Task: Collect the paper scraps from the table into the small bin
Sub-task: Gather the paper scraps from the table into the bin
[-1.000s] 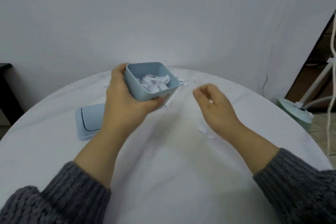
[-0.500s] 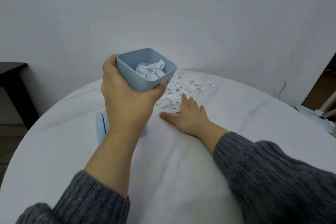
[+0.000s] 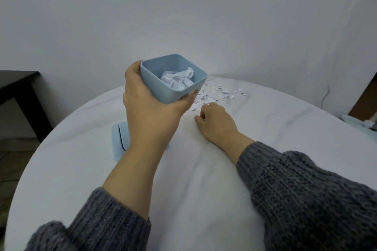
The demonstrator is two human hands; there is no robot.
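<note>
My left hand (image 3: 151, 112) grips the small light-blue bin (image 3: 163, 87) and holds it above the white round table (image 3: 295, 128), slightly tilted. Crumpled white paper (image 3: 178, 79) lies inside the bin. Several small paper scraps (image 3: 220, 91) are scattered on the table just behind and to the right of the bin. My right hand (image 3: 216, 122) rests on the table at the near edge of that pile, knuckles up, with its fingers curled in over some scraps; what lies under the fingers is hidden.
The bin's light-blue lid (image 3: 119, 140) lies flat on the table, partly hidden behind my left forearm. A dark side table (image 3: 18, 83) stands at the left beyond the table edge. A pale green object (image 3: 359, 122) shows at the right edge.
My right hand went from flat on the scraps to fingers curled in at the pile's near edge. The left hand keeps the bin raised, nearly unmoved.
</note>
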